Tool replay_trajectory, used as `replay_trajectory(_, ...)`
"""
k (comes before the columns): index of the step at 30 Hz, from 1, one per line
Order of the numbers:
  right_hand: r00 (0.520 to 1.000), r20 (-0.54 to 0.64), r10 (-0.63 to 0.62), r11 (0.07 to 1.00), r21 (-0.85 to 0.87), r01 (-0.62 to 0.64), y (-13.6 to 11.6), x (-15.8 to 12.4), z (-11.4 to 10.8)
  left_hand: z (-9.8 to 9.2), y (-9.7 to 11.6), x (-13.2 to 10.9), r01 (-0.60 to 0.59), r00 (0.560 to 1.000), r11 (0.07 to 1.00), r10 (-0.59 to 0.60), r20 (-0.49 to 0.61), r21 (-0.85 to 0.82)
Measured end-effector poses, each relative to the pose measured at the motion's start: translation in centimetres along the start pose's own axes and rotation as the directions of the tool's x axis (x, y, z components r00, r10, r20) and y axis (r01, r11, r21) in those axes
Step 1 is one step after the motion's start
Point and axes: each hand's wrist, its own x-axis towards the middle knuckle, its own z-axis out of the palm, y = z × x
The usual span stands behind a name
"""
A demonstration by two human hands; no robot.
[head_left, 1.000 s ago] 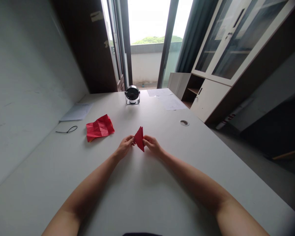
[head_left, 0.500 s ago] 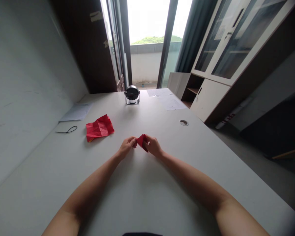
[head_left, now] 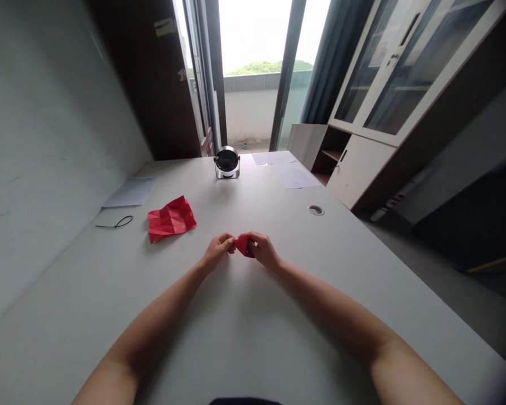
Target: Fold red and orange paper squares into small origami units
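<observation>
A small folded piece of red paper point(head_left: 242, 244) is held up between my two hands over the white table point(head_left: 253, 315). The fingers of my left hand point(head_left: 220, 248) pinch its narrow left tip. My right hand point(head_left: 263, 247) is closed around the wider right end, and some of those fingers sit inside or behind the fold, so they are partly hidden. Farther left, a creased sheet of red paper point(head_left: 172, 220) lies on the table, away from both hands.
To the left are a black cable tie point(head_left: 115, 223) and white papers point(head_left: 130, 192) by the wall. A round metal-framed device point(head_left: 226, 162) stands at the back. More sheets point(head_left: 295, 175) lie back right, near a round cable hole point(head_left: 316, 210). A cabinet point(head_left: 362, 163) stands beyond.
The wider end of the folded red paper has changed shape: its lower point has drawn up and it looks more compact. My right fingers have shifted slightly over it; my left hand has barely moved.
</observation>
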Motion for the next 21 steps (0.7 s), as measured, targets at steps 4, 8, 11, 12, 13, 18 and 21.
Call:
replay_trajectory(4,1.000,-0.006,-0.023,1.000,-0.007,0.023,-0.2,0.1,-0.1,0.0,0.1,0.0,0.010,0.998,1.000,-0.010,0.065,0.000)
replay_trajectory(8,0.999,0.011,-0.037,0.999,-0.029,0.037,-0.1,0.0,-0.2,-0.1,0.0,0.1,0.013,0.998,1.000,-0.012,0.062,-0.028)
replay_trajectory(11,1.000,0.026,-0.002,1.000,-0.023,0.003,0.1,-0.1,0.0,-0.2,-0.1,0.1,-0.003,0.999,0.999,0.005,0.037,-0.040)
replay_trajectory(12,0.999,0.030,0.027,1.000,-0.009,-0.027,0.3,-0.1,0.1,-0.2,-0.2,0.1,-0.007,1.000,0.999,0.008,0.028,-0.040)
replay_trajectory(13,0.998,0.025,0.064,0.998,0.013,-0.065,0.5,-0.1,0.2,-0.2,-0.2,0.1,-0.009,1.000,0.999,0.010,0.018,-0.039)
replay_trajectory(18,0.974,-0.048,0.221,0.970,0.114,-0.214,1.7,0.0,0.4,0.0,-0.3,0.2,-0.051,0.998,0.999,0.051,-0.045,-0.003)
replay_trajectory(21,0.965,-0.069,0.253,0.961,0.130,-0.242,1.8,0.2,0.2,-0.1,-0.7,0.3,-0.090,0.994,0.995,0.092,-0.063,0.045)
